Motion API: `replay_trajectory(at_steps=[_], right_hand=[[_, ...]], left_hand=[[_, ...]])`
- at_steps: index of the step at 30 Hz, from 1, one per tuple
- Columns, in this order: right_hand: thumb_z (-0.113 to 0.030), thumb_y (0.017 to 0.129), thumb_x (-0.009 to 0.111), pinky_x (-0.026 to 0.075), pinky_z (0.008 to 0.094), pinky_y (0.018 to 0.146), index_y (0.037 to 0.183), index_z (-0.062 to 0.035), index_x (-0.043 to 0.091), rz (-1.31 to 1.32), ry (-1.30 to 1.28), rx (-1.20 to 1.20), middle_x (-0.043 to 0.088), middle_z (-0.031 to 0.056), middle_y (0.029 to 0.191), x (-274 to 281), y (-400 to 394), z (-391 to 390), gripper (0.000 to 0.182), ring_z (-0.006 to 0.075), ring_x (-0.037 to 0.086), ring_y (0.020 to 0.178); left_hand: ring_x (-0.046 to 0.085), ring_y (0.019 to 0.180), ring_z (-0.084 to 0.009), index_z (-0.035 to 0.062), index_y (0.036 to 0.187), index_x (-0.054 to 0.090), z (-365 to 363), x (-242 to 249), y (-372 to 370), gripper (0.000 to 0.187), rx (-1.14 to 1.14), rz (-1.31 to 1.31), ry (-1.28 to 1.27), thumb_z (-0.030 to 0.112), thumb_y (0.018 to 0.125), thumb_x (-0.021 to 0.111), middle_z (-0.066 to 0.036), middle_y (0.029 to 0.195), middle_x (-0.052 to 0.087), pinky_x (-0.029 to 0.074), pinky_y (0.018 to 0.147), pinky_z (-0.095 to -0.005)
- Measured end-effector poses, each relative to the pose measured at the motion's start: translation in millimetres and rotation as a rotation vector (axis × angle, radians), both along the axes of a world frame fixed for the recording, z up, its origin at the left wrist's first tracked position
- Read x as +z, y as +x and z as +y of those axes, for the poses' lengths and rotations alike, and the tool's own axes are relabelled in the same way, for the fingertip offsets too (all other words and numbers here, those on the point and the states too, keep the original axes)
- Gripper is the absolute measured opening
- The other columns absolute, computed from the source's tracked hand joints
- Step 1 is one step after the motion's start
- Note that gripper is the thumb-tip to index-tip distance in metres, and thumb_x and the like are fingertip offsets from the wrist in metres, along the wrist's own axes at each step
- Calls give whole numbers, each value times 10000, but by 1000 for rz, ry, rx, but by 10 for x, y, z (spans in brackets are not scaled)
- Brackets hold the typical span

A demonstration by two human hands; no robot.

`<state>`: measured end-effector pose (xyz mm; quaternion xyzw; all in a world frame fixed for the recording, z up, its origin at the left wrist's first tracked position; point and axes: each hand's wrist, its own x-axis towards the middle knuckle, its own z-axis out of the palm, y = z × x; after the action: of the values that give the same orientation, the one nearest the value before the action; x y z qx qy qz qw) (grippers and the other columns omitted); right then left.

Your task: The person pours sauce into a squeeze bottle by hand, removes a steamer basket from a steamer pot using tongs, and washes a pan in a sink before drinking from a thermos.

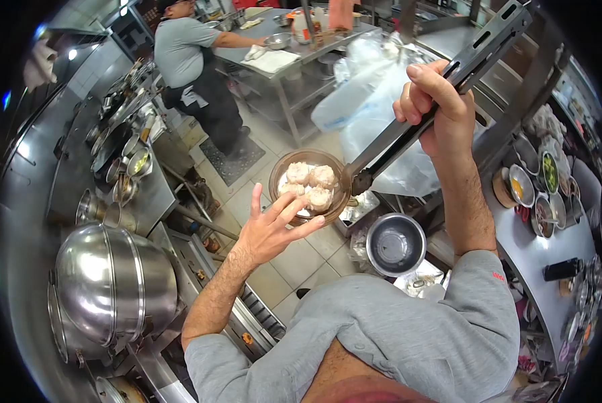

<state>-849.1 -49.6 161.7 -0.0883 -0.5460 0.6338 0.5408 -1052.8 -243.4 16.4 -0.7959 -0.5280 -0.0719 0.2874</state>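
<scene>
A round bamboo steamer basket (308,156) hangs over the floor in front of me, with several shumai dumplings (322,176) inside. My right hand (447,114) is closed around long metal tongs (398,142), whose tips pinch the basket's right rim. Fingers spread, my left hand (266,234) reaches over the near side of the basket. Its fingertips overlap the two nearer dumplings and partly cover them.
Another person (187,64) stands at a steel table (281,64) at the back. A large steel domed vessel (113,282) is on my left. A dark metal bowl (396,244) sits below right. Several ingredient bowls (521,186) line the right counter (549,269). Plastic bags (381,114) hang ahead.
</scene>
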Motion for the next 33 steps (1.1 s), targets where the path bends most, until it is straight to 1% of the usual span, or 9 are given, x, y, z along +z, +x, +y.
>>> replay_trajectory(at_steps=[7, 9, 14, 18, 23, 25, 26, 29, 33], right_hand=[[-116, 771, 607, 383, 311, 440, 647, -55, 476, 4, -27, -109, 354, -9, 470, -118, 756, 134, 191, 115, 389, 384], [-106, 764, 613, 388, 306, 429, 656, -47, 486, 33, -24, -149, 373, -1, 475, -157, 933, 154, 176, 116, 391, 381], [-79, 740, 638, 391, 284, 401, 651, -34, 491, 38, -78, -376, 432, 27, 470, -201, 1445, -41, 178, 130, 425, 365], [-58, 765, 623, 371, 275, 388, 640, -56, 457, 156, -135, -445, 440, 29, 474, -460, 1974, -459, 207, 125, 429, 365], [-37, 761, 636, 348, 256, 358, 641, -47, 485, 185, -249, -871, 477, 26, 493, -836, 2812, -1189, 193, 107, 441, 373], [-46, 763, 641, 353, 243, 363, 645, -52, 488, 53, -276, -1181, 483, 18, 492, -887, 3164, -1521, 193, 101, 446, 375], [-54, 762, 644, 351, 238, 363, 654, -53, 494, 3, -260, -1301, 486, 14, 493, -949, 3336, -1699, 185, 96, 445, 376], [-83, 760, 657, 344, 226, 366, 671, -57, 504, -106, -232, -1613, 481, -1, 493, -1009, 3942, -2120, 179, 85, 446, 381], [-108, 768, 655, 337, 215, 377, 671, -72, 496, -162, -169, -1976, 474, -19, 519, -955, 4687, -2497, 190, 71, 439, 388]], left_hand=[[491, 1082, -211, 358, 1145, 485, 386, 8, 650, 542, -110, -43, -72, 149, 691, 694, -62, 1131, 394, 180, 1041, -567], [464, 1089, -228, 396, 1280, 373, 459, 45, 767, 697, -165, -96, -87, 67, 702, 579, -80, 1117, 432, 261, 1022, -539], [469, 1089, -273, 328, 1225, 452, 675, 24, 993, 676, -383, -222, -116, 0, 659, 618, -97, 1162, 424, 246, 999, -584], [325, 1233, -322, 254, 1244, 420, 700, -25, 1187, 757, -492, -140, -181, 200, 577, 775, -116, 1318, 321, 160, 1007, -633], [225, 1278, -364, 194, 1308, 353, 826, -284, 1494, 909, -602, -490, -177, 273, 536, 826, -160, 1391, 202, 178, 1018, -595], [225, 1279, -366, 138, 1351, 292, 832, -444, 1641, 947, -460, -892, -245, 262, 574, 818, -184, 1402, 175, 215, 1023, -530], [275, 1252, -365, 70, 1348, 293, 806, -485, 1752, 924, -418, -978, -222, 231, 597, 807, -193, 1376, 241, 260, 1013, -457], [346, 1207, -352, 3, 1307, 336, 833, -911, 1918, 832, -358, -1153, -458, 199, 634, 783, -210, 1332, 321, 291, 998, -419], [438, 1132, -362, -19, 1235, 422, 791, -1037, 2125, 695, -453, -649, -890, 232, 678, 752, -224, 1225, 450, 382, 937, -396]])
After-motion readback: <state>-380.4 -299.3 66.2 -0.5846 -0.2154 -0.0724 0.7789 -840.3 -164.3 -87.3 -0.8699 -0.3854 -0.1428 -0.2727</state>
